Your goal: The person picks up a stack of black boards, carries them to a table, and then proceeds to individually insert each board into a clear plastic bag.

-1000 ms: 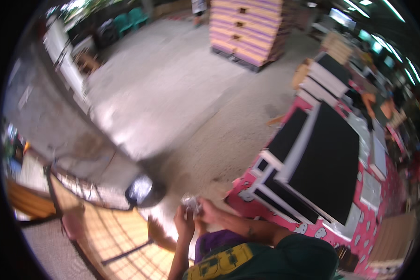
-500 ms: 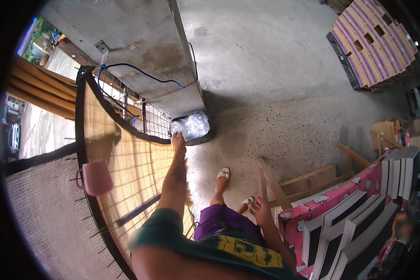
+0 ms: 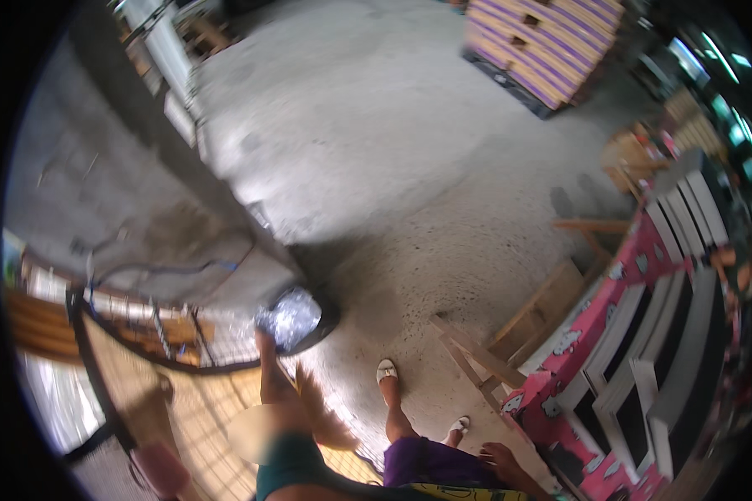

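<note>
My left hand (image 3: 266, 344) reaches forward to the near-left edge of crumpled clear plastic (image 3: 294, 316), which fills a dark container (image 3: 329, 321) at the foot of a concrete pillar. Blur and the small size of the hand hide whether its fingers grip the plastic or only touch it. Low at the right, near my purple shorts, my right hand (image 3: 500, 461) hangs with its fingers loosely apart and nothing visible in it. Just right of my left forearm are the brown bristles of a broom (image 3: 319, 411).
A mesh fence with tan netting (image 3: 196, 409) runs along the left, a pink mug (image 3: 160, 469) against it. The concrete pillar (image 3: 150, 192) rises beyond. At right, thick grey-edged boards (image 3: 677, 359) lie on pink cloth beside wooden braces (image 3: 476, 355). A striped stack (image 3: 543, 42) stands far off.
The view has swung, so the pillar, container and fence sit lower and farther left. My left hand remains at the plastic. My right hand appears lower in the picture.
</note>
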Tool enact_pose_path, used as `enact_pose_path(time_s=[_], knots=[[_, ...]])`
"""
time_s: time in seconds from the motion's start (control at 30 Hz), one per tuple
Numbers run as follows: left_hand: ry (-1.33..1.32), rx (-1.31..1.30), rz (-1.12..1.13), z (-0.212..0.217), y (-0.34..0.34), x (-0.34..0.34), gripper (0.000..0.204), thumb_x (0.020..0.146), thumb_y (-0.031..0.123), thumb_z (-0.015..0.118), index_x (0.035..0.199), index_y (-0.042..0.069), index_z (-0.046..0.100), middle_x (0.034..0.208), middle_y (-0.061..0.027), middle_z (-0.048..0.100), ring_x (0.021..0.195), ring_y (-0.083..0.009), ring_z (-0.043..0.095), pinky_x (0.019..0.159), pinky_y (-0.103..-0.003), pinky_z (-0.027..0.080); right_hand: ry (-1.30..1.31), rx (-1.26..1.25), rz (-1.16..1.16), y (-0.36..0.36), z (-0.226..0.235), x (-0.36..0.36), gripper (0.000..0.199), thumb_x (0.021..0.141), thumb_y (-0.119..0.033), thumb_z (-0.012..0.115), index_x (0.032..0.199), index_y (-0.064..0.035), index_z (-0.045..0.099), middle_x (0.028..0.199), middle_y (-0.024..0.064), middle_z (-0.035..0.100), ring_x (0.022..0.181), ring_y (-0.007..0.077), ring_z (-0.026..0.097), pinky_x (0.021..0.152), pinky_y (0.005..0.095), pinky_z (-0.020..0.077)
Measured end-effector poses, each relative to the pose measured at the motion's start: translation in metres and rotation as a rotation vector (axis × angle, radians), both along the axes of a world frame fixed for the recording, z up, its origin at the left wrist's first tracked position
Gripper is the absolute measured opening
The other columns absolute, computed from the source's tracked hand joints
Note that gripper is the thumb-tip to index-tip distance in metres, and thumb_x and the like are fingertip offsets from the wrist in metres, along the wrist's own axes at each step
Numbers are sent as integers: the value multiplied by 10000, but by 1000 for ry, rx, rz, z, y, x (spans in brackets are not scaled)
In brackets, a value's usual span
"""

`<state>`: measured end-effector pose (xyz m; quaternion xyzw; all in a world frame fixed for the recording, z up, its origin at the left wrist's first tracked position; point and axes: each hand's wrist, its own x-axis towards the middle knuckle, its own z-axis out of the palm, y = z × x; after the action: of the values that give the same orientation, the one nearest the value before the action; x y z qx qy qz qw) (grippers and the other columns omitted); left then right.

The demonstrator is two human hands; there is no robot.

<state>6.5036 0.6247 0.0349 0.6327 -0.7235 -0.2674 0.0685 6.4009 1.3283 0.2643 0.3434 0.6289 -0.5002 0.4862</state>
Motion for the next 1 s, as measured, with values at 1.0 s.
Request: enact_pose_path(time_s=[1.0], knots=[[524,590,-2629,377,959,-8,350,934,253,530,1206,34,556,1106,-188,599,1043,-360,564,885,-421,454,501,-55,-1999,523,-102,430,406,927,-422,483,1245,-171,504,1258,57,510,1132,256,512,934,469,410]])
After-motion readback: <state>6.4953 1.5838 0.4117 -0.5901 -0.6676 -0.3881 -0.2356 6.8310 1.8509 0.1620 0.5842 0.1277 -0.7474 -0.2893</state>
